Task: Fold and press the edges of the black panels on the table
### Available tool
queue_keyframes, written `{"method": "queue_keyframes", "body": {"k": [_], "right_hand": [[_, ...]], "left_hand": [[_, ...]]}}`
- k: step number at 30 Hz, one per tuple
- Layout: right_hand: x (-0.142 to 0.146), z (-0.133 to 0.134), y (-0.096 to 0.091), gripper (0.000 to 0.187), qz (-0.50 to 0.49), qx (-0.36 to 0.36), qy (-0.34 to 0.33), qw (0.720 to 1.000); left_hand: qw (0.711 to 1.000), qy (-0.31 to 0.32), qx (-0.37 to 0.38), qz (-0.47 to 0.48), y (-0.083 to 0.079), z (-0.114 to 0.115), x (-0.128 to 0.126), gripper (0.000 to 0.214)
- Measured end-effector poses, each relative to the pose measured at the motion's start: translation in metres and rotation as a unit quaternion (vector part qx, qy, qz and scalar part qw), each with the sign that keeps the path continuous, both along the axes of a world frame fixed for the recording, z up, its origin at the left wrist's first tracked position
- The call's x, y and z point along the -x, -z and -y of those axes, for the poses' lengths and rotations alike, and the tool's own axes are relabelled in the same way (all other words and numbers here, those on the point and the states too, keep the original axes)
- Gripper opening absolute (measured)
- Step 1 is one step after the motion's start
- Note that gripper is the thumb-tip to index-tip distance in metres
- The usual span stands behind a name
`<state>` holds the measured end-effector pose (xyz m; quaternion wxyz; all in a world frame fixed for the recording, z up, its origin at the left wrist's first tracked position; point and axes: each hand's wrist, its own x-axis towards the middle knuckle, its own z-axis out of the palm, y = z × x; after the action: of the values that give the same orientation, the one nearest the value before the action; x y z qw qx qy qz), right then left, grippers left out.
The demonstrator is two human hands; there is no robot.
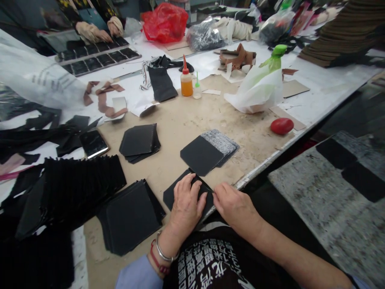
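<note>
Hands low, we see left hand (186,204) spread flat on black piece (173,196), right hand (234,206) pinching its edge, cluttered brown table (186,120).

- Left hand (187,206) presses flat on a black square piece (176,192) at the table edge (264,162).
- Right hand (233,206) pinches that piece's right edge.
- Black stacks (140,142) lie nearby.
</note>
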<state>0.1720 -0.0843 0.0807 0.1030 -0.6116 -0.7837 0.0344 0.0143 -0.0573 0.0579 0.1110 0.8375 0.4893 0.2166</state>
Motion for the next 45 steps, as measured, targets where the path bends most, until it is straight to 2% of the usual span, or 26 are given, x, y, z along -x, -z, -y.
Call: {"method": "queue_keyframes", "body": {"k": [4,6,9,17,25,30,33,37,40,45], "right_hand": [[0.0,-0.001,-0.003,0.013,-0.036,0.021,0.004,0.999],[0.003,-0.002,-0.005,0.014,-0.018,0.012,0.008,1.0],[0.008,-0.007,-0.007,0.004,0.031,-0.001,0.003,0.999],[0.015,-0.019,-0.006,0.011,0.087,-0.034,-0.026,0.995],[0.005,-0.026,0.0,0.012,0.034,-0.04,-0.01,0.999],[-0.001,-0.019,0.0,0.014,-0.034,0.018,-0.023,0.999],[-0.004,-0.01,-0.002,0.016,-0.069,0.027,-0.028,0.997],[-0.004,0.0,-0.002,0.01,-0.037,0.01,-0.01,0.999],[-0.002,0.002,-0.002,0.013,-0.006,-0.009,0.0,1.0],[0.002,0.002,-0.004,0.009,0.014,-0.009,0.007,1.0]], "left_hand": [[1.0,-0.001,0.013,0.0,-0.001,0.0,0.0,0.024],[1.0,0.0,0.013,-0.001,-0.001,0.0,0.0,0.024],[1.0,0.001,0.009,0.003,-0.001,0.0,0.0,0.025],[1.0,-0.001,0.015,0.003,-0.002,0.0,0.0,0.026],[1.0,-0.004,0.002,0.003,-0.001,-0.001,0.0,0.026],[1.0,-0.009,0.001,-0.001,0.0,-0.001,0.0,0.027],[1.0,-0.006,0.0,-0.003,-0.001,-0.001,0.0,0.027],[1.0,-0.008,-0.002,-0.005,-0.001,-0.001,-0.001,0.026],[1.0,-0.008,-0.003,-0.009,-0.001,-0.001,-0.001,0.026],[1.0,-0.008,-0.005,-0.009,-0.001,0.0,-0.001,0.026]]}}
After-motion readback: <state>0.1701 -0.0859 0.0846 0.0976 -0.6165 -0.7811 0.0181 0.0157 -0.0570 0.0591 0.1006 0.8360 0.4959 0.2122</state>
